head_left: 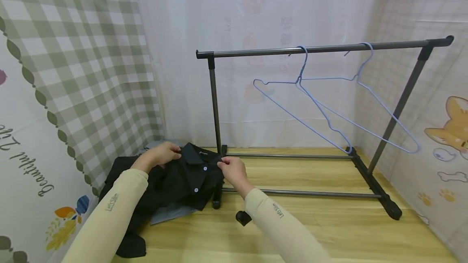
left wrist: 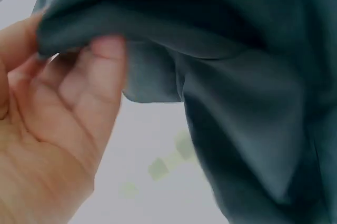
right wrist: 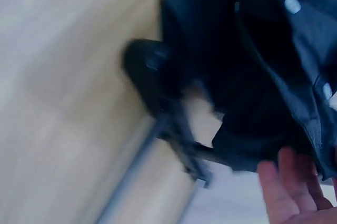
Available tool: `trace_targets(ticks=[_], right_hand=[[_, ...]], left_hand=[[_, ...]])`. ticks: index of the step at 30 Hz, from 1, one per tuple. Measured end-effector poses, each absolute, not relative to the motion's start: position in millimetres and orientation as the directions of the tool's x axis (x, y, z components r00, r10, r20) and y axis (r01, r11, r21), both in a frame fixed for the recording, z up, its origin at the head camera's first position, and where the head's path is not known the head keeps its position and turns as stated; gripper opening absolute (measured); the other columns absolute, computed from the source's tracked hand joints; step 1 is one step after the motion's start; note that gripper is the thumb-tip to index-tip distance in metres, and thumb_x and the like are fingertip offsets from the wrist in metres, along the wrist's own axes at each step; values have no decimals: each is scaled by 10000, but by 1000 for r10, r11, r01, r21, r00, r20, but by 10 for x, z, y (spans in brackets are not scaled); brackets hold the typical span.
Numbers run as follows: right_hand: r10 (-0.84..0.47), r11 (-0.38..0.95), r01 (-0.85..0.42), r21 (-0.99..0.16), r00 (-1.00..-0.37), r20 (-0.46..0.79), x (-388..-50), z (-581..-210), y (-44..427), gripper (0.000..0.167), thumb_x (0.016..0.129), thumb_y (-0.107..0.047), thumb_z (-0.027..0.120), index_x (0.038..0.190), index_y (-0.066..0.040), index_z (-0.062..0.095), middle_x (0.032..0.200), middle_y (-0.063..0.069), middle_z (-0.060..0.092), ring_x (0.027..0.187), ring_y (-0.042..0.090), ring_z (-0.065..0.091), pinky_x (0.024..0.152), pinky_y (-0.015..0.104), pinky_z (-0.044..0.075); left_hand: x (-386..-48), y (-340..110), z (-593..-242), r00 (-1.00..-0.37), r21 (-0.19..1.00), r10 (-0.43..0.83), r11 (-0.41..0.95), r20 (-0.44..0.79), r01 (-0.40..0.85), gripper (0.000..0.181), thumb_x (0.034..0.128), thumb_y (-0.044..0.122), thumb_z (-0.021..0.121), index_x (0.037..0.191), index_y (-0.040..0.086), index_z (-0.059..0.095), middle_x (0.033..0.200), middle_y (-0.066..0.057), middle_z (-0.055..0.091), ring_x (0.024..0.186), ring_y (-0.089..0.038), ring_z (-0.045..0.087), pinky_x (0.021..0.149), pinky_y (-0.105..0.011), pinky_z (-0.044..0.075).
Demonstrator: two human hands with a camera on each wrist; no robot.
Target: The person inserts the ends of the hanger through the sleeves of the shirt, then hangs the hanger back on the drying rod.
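Observation:
A black collared shirt (head_left: 172, 182) with pale buttons is held up partly at the left of the rack. My left hand (head_left: 163, 155) pinches the cloth by the shoulder, left of the collar; in the left wrist view the fingers of the hand (left wrist: 63, 108) curl round a dark fold (left wrist: 158, 29). With thumb and fingers, my right hand (head_left: 234, 170) pinches the shirt's edge right of the collar. The right wrist view shows this hand (right wrist: 300, 192) at the lower right, beside the buttoned front (right wrist: 284, 66) of the shirt.
A metal rack (head_left: 256, 53) stands on the wood-patterned surface (head_left: 292, 230), with two blue wire hangers (head_left: 292, 115) on its bar. Grey-blue cloth (head_left: 172, 213) lies under the shirt. A small black object (head_left: 243, 217) is near my right forearm. Patterned curtains (head_left: 98, 52) surround the area.

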State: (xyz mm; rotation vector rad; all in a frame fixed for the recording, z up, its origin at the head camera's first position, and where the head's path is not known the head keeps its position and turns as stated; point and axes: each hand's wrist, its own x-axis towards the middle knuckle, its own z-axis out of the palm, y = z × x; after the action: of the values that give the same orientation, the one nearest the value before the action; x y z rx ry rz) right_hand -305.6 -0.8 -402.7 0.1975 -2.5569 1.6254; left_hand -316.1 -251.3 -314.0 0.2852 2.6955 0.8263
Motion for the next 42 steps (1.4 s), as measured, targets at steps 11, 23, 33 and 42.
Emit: trace_targets(ticks=[11,23,33,42], right_hand=[[-3,148,-82,-986,-997,82,-3188,-3162,461,341,979,-181,647,1295,-53,665,1264,155,641,1049,283,651,874,434,546],[80,157,-352,-923,-927,367,-3053,-2289,845,338,989,-226,640,1293,-81,673,1258,106,655,1129,217,617,932,371,514],[92,351,-688,-635,-650,755,-2795,-1689,908,236,953,-123,682,1164,-33,739,1170,97,703,1092,173,628,923,295,507],[28,439,-605,-664,-729,684,-2923,-2594,907,208,953,-158,688,1116,-50,760,1117,103,722,1040,243,663,875,389,521]], left_hand=[[-3309,-1615,-2764,-960,900,280,425,-29,97,144,1072,126,441,1059,17,534,956,-108,583,791,-200,659,729,-378,573],[-3324,-659,-2302,-928,970,283,-77,242,230,102,1073,105,426,1069,49,511,1165,-135,594,1060,-285,647,918,-440,521],[-3184,-394,-1809,-839,817,278,-498,468,291,240,1075,56,321,1237,-2,489,1274,-203,580,1138,-255,626,982,-367,476],[-3317,-574,-2684,-909,930,342,-349,240,114,458,1022,26,308,1471,-24,380,1392,-218,502,1089,-194,618,1012,-395,444]])
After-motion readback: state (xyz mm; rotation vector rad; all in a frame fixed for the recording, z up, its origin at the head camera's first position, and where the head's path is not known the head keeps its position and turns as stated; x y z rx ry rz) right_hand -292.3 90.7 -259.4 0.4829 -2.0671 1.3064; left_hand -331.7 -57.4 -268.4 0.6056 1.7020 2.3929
